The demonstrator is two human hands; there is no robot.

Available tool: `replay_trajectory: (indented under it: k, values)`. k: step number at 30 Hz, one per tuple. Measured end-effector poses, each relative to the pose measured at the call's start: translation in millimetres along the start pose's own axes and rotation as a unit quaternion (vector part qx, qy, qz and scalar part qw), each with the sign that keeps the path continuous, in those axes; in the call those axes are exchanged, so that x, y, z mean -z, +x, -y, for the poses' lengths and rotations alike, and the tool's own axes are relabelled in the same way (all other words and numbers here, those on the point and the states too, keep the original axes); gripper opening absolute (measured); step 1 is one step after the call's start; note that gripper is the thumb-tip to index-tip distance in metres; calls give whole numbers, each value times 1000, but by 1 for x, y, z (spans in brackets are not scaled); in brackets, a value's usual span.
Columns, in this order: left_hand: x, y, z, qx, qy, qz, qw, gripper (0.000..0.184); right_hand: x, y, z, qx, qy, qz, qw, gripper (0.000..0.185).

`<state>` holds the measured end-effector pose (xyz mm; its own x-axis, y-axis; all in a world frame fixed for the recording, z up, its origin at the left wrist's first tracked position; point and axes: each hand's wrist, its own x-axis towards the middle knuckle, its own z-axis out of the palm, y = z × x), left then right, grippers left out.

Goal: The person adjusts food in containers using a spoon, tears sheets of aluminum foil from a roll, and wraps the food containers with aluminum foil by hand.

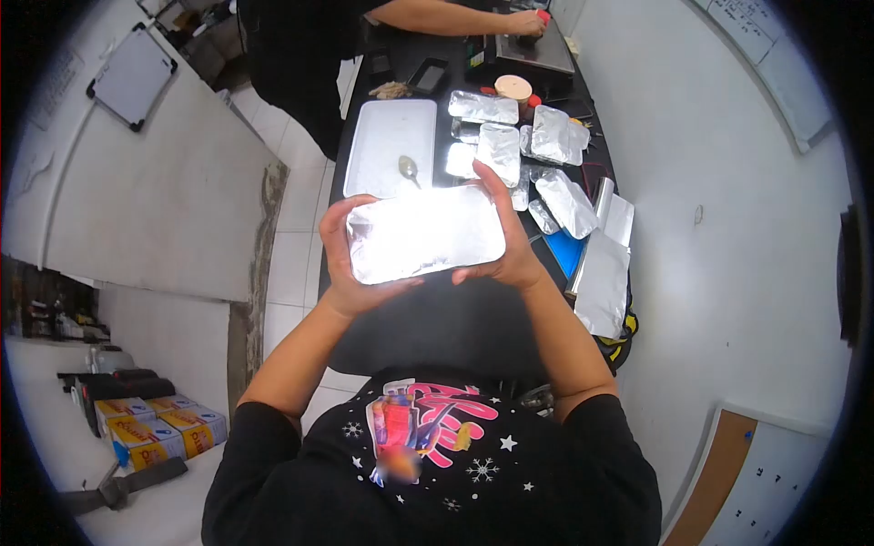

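Note:
A foil-covered rectangular container (428, 235) is held up over the near part of the black table, its shiny top facing the camera. My left hand (342, 250) grips its left end, the thumb along the upper edge and the fingers at the side and below. Around the right end is my right hand (506, 241), the thumb pointing up at the corner and the fingers underneath. Just beyond the container, a spoon (408, 167) lies on a white tray (390, 118). Several foil-wrapped packs (566, 202) are grouped past my right hand.
A co-worker in black (296, 68) stands at the far left, one hand (526, 25) on a red-topped item by a scale (537, 53). A foil roll (587, 238) and foil sheet (603, 284) lie at the right edge. A phone (428, 75) sits behind the tray.

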<state>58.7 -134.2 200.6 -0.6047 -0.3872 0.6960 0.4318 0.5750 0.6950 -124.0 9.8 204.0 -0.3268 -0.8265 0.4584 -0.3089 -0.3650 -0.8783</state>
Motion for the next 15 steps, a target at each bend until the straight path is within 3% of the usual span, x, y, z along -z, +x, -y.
replay_trajectory:
  k: [5,9,10,13,14,15]
  values:
    - [-2,21,-17,56,-25,-6,998,112,-1,7,11,1,57,-43,997,141]
    - [-12,38,-29,108,-72,-11,991,99,-12,20,15,1,168,-119,979,143]
    - [-17,36,-24,98,-62,-23,993,97,-14,25,13,86,116,-136,980,117]
    - [-31,41,-14,53,-22,-52,997,98,-22,42,24,18,289,-241,926,107]
    - [-34,46,-13,27,20,-66,997,99,-28,51,31,24,347,-283,894,87]
    - [-38,50,-13,0,62,-80,995,100,-28,57,33,23,378,-304,874,84]
